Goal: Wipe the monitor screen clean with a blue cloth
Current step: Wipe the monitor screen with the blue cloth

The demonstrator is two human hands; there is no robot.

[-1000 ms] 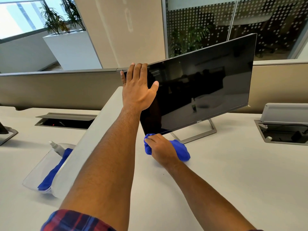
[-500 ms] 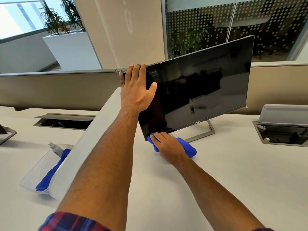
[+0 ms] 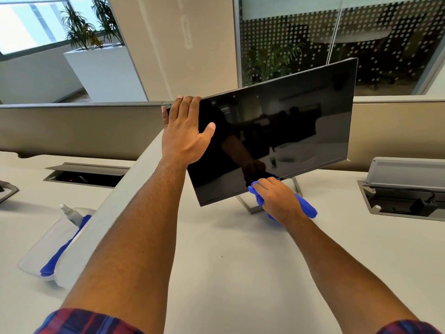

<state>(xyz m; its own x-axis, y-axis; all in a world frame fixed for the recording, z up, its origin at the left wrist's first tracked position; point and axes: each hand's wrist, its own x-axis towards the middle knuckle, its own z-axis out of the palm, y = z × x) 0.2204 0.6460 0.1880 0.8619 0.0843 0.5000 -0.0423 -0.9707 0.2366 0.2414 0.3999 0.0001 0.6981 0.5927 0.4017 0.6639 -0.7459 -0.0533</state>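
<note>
toward the far edge of the desk, the monitor stands tilted. the left hand braces its upper left corner, fingers straight; the right hand grips the bunched blue cloth at the screen's bottom edge. mid-wipe, likely; next, sweep rightward lightly.

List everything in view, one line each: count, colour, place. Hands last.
monitor: one, black, desk centre, tilted
stand: one, silver, under the monitor
blue cloth: one, blue, at the monitor's lower edge
desk: one, white, foreground
tray: one, clear, far left
spray bottle: one, whitish, in the tray
spare cloth: one, blue, in the tray
cable boxes: two, grey, sunk in the desk
planter: one, white, background left
left hand: one, flat on the monitor's upper left corner
right hand: one, grips the blue cloth
</note>
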